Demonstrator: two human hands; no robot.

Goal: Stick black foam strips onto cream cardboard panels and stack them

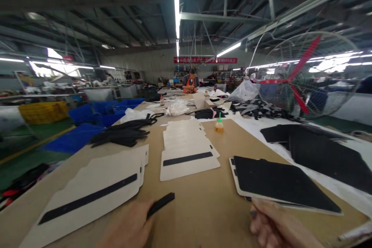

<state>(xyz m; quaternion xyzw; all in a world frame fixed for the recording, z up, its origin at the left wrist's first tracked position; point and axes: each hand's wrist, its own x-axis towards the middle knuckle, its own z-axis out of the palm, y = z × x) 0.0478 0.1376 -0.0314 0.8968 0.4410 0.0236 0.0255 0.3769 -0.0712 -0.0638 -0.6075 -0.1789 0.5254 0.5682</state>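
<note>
Left hand (133, 219) and right hand (269, 220) flanked bare table (200, 217), left holding a black strip (161, 204), right curled, grip unclear, at the edge of a panel (280, 182).

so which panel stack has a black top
The rectangular white-edged stack nearest the right hand; left white stack and middle white stack bear narrow black strips.

Head-worn camera, close above worktable (197, 213), facing forward and down along its length
</note>
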